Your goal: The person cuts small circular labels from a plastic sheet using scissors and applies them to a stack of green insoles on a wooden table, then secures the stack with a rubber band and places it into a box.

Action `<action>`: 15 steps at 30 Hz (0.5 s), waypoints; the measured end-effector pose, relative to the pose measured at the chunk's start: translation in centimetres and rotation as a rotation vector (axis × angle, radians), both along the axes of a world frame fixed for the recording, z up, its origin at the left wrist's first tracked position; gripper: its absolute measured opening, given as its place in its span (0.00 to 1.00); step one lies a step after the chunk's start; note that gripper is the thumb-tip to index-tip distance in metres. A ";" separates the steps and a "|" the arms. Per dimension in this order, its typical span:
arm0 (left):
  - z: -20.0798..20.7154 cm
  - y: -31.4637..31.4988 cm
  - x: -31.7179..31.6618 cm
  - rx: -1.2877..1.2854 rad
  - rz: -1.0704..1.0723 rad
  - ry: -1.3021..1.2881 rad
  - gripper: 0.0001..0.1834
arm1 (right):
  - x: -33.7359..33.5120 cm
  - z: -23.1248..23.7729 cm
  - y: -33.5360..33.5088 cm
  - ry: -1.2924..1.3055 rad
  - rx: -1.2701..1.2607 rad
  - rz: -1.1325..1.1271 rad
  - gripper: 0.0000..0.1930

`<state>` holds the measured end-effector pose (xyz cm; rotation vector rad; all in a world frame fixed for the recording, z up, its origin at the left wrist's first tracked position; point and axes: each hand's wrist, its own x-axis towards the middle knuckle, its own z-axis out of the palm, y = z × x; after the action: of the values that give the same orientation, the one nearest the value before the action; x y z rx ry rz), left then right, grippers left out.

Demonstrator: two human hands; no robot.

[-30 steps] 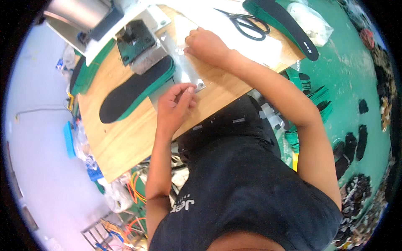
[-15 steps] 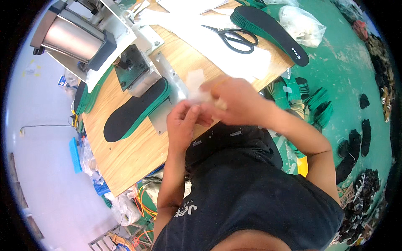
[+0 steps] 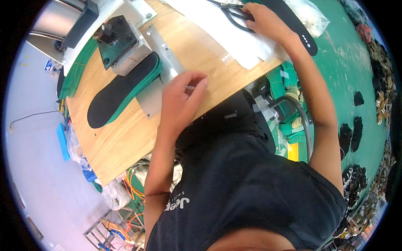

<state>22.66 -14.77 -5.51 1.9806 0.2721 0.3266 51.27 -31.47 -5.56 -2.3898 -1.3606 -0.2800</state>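
Head view: near the front edge of the counter (image 3: 113, 154), the left hand (image 3: 181, 98) is curling its fingers; its palm is hiding, so whether it is holding anything cannot be told. Beyond it, black-and-green insoles (image 3: 121, 94) are lying beside the press (image 3: 121, 44), overlapping a metal plate (image 3: 164, 56). Farther right, the right hand (image 3: 270, 23) is touching and partly covering the scissors (image 3: 225, 6), its grip unclear, their blades running out of view. Bare wood is stretching between left hand and white sheet (image 3: 199, 19), and toward the left corner.
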 end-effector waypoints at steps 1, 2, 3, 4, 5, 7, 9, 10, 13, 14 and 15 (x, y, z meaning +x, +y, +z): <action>1.0 -0.4 0.8 0.115 -0.013 -0.011 0.12 | -2.3 2.9 0.9 0.073 -0.058 -0.121 0.03; 1.6 -0.9 1.7 0.231 -0.028 -0.022 0.13 | -2.3 3.1 1.5 0.103 -0.109 -0.137 0.05; 1.9 -1.2 2.8 0.258 -0.055 0.022 0.17 | -2.0 3.5 1.6 0.123 -0.157 -0.162 0.07; 2.0 -1.6 3.6 0.354 -0.067 0.068 0.17 | -1.7 3.8 1.6 0.144 -0.204 -0.187 0.10; 2.1 -2.1 4.3 0.450 -0.078 0.115 0.18 | -1.5 3.9 1.6 0.129 -0.184 -0.199 0.11; 2.0 -2.5 5.5 0.581 -0.080 0.145 0.19 | -1.6 3.9 1.5 0.101 -0.149 -0.223 0.14; 1.1 -2.4 6.1 0.657 -0.045 0.126 0.19 | -3.1 5.7 0.3 0.249 0.081 -0.231 0.20; 0.5 -2.2 6.2 0.655 -0.049 0.071 0.18 | -4.3 6.8 -0.3 0.330 0.195 -0.236 0.22; -0.4 -1.7 5.9 0.521 -0.014 -0.034 0.14 | -6.2 8.1 -2.1 0.753 0.537 -0.070 0.29; -0.2 -1.7 5.5 0.395 0.033 -0.028 0.13 | -7.0 7.9 -2.8 0.801 0.547 -0.013 0.25; 0.1 -1.7 5.0 0.272 0.077 -0.023 0.11 | -7.9 7.9 -3.6 0.849 0.558 0.040 0.22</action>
<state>27.63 -16.48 -5.44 2.2354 0.3028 0.4549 43.41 -35.08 2.34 -1.6828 -0.7821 0.3089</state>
